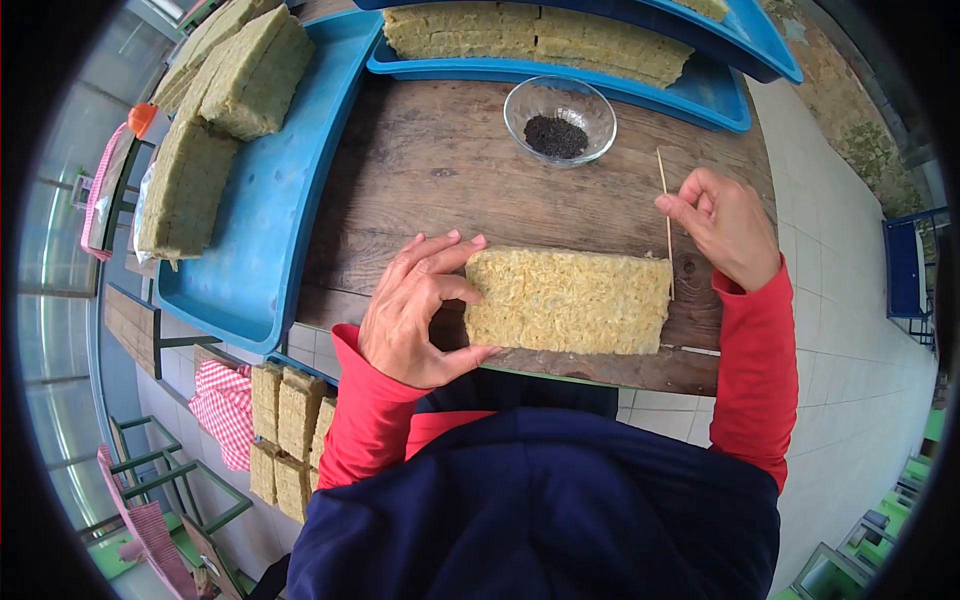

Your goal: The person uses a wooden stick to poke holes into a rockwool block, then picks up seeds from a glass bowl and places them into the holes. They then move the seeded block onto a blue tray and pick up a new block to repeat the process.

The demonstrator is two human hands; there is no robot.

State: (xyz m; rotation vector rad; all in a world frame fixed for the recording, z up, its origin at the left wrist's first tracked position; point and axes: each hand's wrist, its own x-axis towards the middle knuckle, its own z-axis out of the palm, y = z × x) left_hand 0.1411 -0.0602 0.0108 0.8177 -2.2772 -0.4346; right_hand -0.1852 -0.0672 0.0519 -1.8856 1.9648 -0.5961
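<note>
A yellowish rockwool slab (570, 302) lies flat near the front edge of the wooden table. At its left end, my left hand (425, 310) holds it, with the thumb at the near corner and the fingers along the far corner. My right hand (725, 225) pinches a thin wooden skewer (664, 180) between thumb and fingers. The skewer's lower end overlaps the slab's right end in this view. Beyond the slab stands a clear glass bowl (600, 118) with small black seeds (556, 138) in it.
A blue tray (265, 210) on the left bears rockwool blocks (190, 185), and another blue tray (715, 100) at the back holds more slabs (530, 35). Below the table's left side, several blocks (297, 415) stand near a red checked cloth (222, 410). Tiled floor (840, 300) lies to the right.
</note>
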